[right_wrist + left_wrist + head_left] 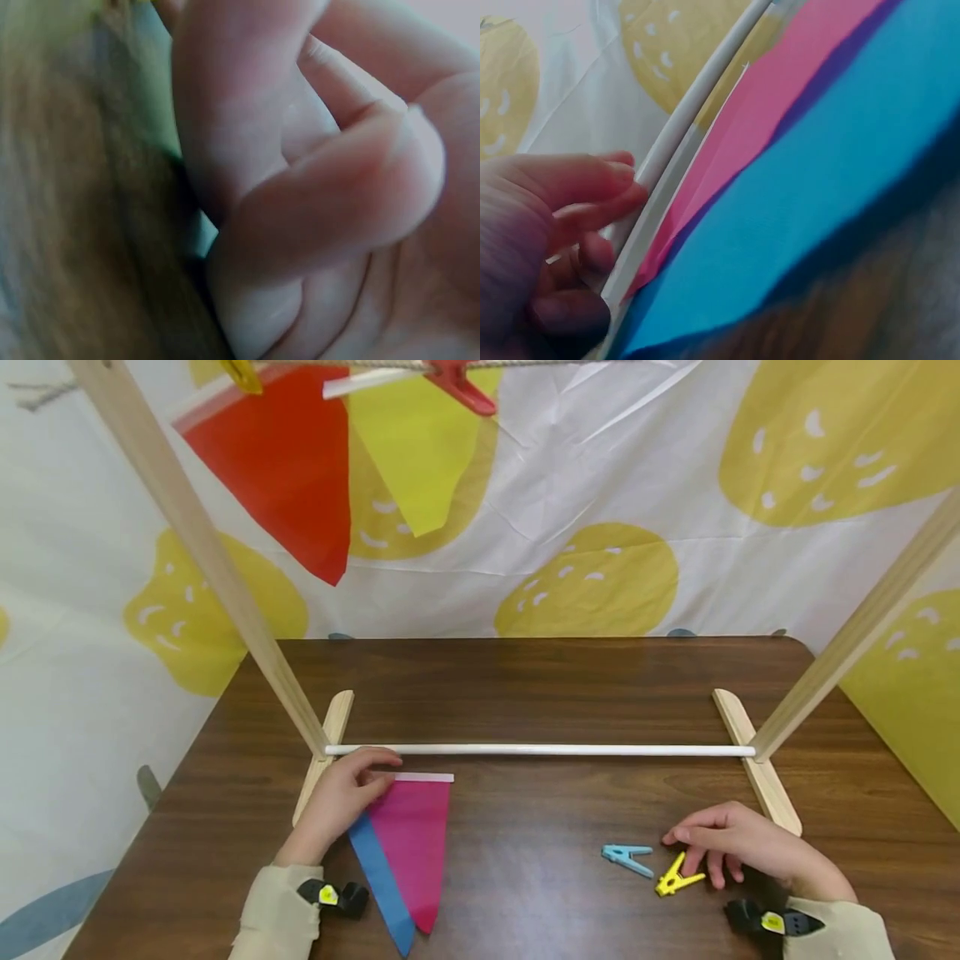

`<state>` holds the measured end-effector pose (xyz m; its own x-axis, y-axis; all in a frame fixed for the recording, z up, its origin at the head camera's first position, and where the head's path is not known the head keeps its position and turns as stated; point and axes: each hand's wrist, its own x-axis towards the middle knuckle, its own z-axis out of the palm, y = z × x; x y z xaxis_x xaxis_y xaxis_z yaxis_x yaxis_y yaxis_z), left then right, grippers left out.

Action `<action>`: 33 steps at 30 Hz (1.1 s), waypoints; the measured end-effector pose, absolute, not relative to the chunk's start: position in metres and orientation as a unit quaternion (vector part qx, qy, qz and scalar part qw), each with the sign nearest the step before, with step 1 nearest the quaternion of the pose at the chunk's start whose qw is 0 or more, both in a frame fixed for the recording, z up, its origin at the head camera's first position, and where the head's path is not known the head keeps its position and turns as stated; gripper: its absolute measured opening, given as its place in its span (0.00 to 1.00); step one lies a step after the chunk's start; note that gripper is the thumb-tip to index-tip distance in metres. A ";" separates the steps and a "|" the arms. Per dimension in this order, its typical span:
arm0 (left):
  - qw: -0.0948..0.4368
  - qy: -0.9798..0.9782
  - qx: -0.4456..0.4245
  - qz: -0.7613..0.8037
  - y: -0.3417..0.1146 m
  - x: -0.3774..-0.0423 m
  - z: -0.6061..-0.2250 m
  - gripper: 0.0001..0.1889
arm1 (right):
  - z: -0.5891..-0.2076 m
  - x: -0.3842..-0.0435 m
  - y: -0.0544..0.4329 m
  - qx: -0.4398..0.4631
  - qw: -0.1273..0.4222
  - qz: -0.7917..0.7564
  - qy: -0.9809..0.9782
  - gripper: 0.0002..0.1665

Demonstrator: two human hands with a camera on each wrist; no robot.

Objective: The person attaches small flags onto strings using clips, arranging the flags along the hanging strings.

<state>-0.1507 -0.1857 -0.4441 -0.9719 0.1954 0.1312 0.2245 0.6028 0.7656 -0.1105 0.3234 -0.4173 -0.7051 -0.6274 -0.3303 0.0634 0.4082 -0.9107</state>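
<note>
Two paper pennants, a pink one (416, 843) partly over a blue one (381, 877), lie on the table's left side. My left hand (341, 797) is at their top left corner, its thumb by the white top strip (423, 777) and its fingers loosely bent; the left wrist view shows no pinch on the paper. My right hand (742, 843) hovers low at the right, fingers loosely curled, holding nothing visible. Beside its fingertips lies a yellow clothespin (677, 877), with a light blue clothespin (627, 857) just left of that. The right wrist view is blurred and mostly fingers.
A wooden frame has slanting posts at left (202, 560) and right (862, 618), joined low by a white rod (540, 749). Overhead, a rope (570, 363) carries red (285, 460) and yellow (423, 452) pennants, with a red clothespin (459, 385) and a yellow clip (242, 375).
</note>
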 end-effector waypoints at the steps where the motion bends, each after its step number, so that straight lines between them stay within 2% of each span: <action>1: 0.032 -0.898 -0.122 -0.421 -0.186 -0.150 -0.444 0.11 | -0.417 -0.110 0.323 -0.184 0.336 -0.508 0.771 0.18; 4: 0.052 -0.913 -0.134 -0.380 -0.186 -0.150 -0.443 0.10 | -0.417 -0.110 0.322 -0.182 0.335 -0.499 0.778 0.18; 12: 0.037 -0.933 -0.167 -0.316 -0.184 -0.150 -0.443 0.13 | -0.414 -0.110 0.321 -0.182 0.324 -0.482 0.793 0.16; 18: 0.032 -0.940 -0.152 -0.304 -0.183 -0.148 -0.442 0.14 | -0.417 -0.112 0.323 -0.152 0.323 -0.480 0.801 0.16; 25: 0.032 -0.948 -0.129 -0.290 -0.181 -0.148 -0.441 0.17 | -0.416 -0.112 0.323 -0.117 0.282 -0.493 0.815 0.18; 33: 0.051 -0.950 -0.118 -0.284 -0.182 -0.145 -0.442 0.10 | -0.414 -0.112 0.322 -0.062 0.229 -0.488 0.840 0.21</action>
<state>-0.1449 -0.1825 -0.4416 -0.9672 0.1948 0.1631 0.2523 0.8113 0.5273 -0.1115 0.3219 -0.4138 -0.8873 -0.3279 -0.3244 0.1194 0.5162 -0.8481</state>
